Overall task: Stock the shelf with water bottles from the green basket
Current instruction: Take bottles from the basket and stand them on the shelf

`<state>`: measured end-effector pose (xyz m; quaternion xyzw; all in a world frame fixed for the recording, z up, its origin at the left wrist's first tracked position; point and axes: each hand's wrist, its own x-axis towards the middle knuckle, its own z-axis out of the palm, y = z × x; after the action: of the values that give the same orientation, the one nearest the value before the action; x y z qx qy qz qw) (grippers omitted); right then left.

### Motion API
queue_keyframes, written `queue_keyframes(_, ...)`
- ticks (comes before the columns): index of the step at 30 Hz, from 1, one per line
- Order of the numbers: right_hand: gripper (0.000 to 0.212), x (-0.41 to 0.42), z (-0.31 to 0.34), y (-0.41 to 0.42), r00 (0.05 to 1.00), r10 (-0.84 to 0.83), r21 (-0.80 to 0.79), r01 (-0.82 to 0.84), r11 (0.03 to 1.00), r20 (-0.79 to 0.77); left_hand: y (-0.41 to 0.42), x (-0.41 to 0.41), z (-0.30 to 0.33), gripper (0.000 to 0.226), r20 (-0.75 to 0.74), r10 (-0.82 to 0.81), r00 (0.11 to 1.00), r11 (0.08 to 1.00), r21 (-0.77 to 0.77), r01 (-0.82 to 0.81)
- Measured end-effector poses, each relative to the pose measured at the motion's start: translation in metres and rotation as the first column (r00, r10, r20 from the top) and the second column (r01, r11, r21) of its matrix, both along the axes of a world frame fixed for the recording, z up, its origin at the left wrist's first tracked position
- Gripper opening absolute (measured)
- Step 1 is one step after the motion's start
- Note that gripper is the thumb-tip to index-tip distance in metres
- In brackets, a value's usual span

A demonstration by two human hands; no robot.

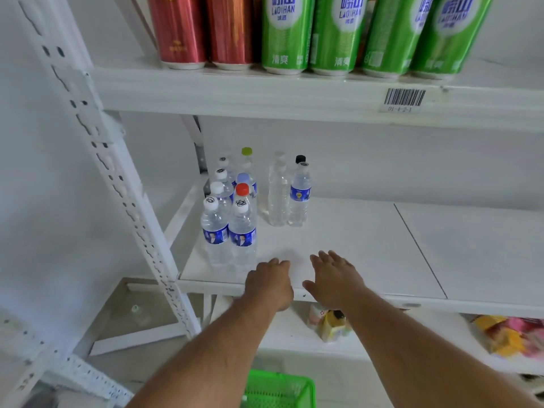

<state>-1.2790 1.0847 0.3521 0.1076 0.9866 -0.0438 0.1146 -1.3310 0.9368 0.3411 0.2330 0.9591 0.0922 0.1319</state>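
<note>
Several clear water bottles stand in rows at the left of the white middle shelf (338,237). The nearest two have blue labels and white caps (215,228) (243,231); behind them is a red-capped one (242,189). Farther right stand an unlabelled bottle (278,195) and a blue-labelled bottle (300,195). My left hand (269,282) hovers at the shelf's front edge, just right of the nearest bottles, fingers loosely bent and holding nothing. My right hand (334,278) reaches over the shelf edge with fingers straight, empty. The green basket (276,388) is at the bottom of the view, below my arms.
Tall red cans (203,28) and green cans (338,33) line the upper shelf, whose edge carries a barcode label (404,98). A white perforated upright (117,184) stands at the left. Colourful packets (332,323) (509,337) lie on the lower shelf.
</note>
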Motion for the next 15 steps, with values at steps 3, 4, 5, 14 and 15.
queue_keyframes(3,0.075,0.023,0.004,-0.009,1.0,0.019,-0.006,-0.019,1.0,-0.014,-0.009,0.025,0.004,0.058,-0.016,0.01,1.0,1.0,-0.019,-0.011)
queue_keyframes(4,0.075,0.031,0.004,-0.012,0.999,0.025,-0.011,-0.026,1.0,-0.029,-0.012,0.034,0.006,0.059,-0.017,0.015,1.0,1.0,-0.026,-0.015)
queue_keyframes(5,0.075,0.04,0.005,-0.015,0.998,0.032,-0.017,-0.033,0.999,-0.046,-0.015,0.043,0.007,0.06,-0.017,0.021,1.0,0.999,-0.027,-0.022)
queue_keyframes(14,0.07,0.131,-0.016,-0.05,0.997,0.064,-0.108,-0.068,0.992,-0.036,-0.053,0.135,-0.014,0.046,0.007,0.04,0.999,0.994,-0.099,-0.039)
queue_keyframes(15,0.067,0.14,-0.022,-0.057,0.997,0.072,-0.107,-0.074,0.991,-0.024,-0.059,0.142,-0.02,0.051,0.028,0.036,0.999,0.992,-0.124,-0.032)
